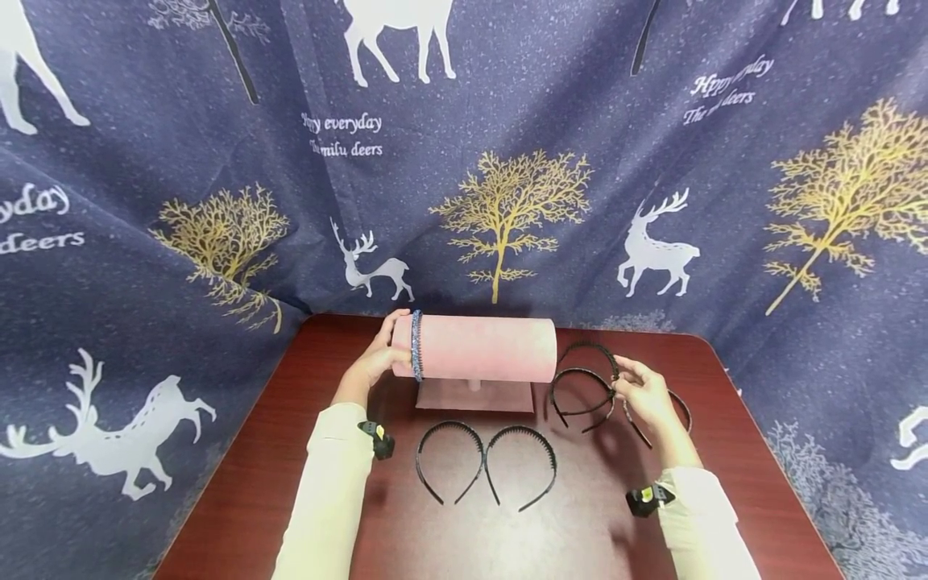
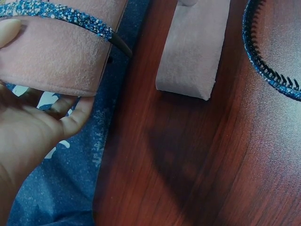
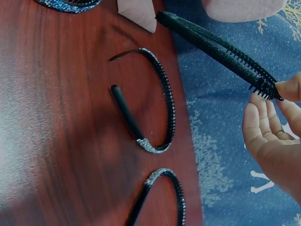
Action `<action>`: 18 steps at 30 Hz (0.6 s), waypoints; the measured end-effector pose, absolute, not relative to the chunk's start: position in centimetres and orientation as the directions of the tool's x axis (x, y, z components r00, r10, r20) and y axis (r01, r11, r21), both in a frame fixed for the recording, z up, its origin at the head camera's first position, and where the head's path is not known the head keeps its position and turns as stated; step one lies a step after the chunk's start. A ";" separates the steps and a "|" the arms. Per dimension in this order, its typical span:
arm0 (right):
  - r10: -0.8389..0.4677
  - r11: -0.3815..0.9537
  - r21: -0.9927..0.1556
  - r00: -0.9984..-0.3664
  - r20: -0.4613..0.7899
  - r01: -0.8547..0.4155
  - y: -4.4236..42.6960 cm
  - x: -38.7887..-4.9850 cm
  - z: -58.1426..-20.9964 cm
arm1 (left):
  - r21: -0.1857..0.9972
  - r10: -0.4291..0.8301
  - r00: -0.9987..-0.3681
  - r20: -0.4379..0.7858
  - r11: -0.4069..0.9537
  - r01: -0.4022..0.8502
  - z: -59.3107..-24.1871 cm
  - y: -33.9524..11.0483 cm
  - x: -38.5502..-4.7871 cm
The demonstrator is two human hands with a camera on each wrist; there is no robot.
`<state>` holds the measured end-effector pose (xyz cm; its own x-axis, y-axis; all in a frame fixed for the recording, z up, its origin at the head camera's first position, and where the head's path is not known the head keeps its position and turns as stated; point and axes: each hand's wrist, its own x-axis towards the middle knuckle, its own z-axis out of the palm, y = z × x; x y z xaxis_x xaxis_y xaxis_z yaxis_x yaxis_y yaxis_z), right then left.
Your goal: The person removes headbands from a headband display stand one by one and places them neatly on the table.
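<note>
My left hand (image 1: 379, 354) grips the left end of a pink padded roll (image 1: 493, 346), thumb on its front and fingers around the end. Near that thumb, a blue glittery headband (image 2: 70, 16) sits around the roll. Beyond the roll's right end, my right hand (image 1: 650, 396) pinches a black toothed headband (image 3: 211, 50) between thumb and fingers. In the right wrist view this headband is raised and tilted, its loose ends pointing away from the hand.
A pink base (image 1: 474, 396) supports the roll. Two headbands, one with blue glitter (image 2: 263, 70), lie in front. To the right, a silver-trimmed headband (image 3: 151, 145) and another headband (image 3: 157, 175) lie on the reddish-brown table (image 1: 580, 548). A deer-patterned cloth (image 1: 435, 225) hangs behind.
</note>
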<state>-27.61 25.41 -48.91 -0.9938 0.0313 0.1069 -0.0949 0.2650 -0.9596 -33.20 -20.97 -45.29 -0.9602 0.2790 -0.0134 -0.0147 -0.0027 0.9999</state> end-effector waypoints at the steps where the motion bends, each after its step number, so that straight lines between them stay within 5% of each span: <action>1: 0.038 0.262 -0.960 -0.993 0.108 -0.094 25.5 -27.5 -49.0 | 1.000 0.276 -0.961 -0.013 -0.004 -0.015 -45.6 -21.0 -33.4; 10: 0.051 0.223 -0.972 -0.995 0.085 -0.072 25.9 -26.5 -50.1 | 0.999 0.242 -0.970 0.001 0.037 0.010 -47.7 -21.5 -34.8; 18: 0.043 0.247 -0.963 -0.991 0.125 -0.111 26.7 -25.3 -50.4 | 0.999 0.283 -0.959 0.026 -0.045 0.014 -45.6 -20.9 -33.5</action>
<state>-25.31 26.70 -50.38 -0.9912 0.0425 0.1253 -0.1111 0.2470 -0.9626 -33.48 -20.94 -45.63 -0.9589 0.2827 0.0263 0.0140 -0.0455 0.9989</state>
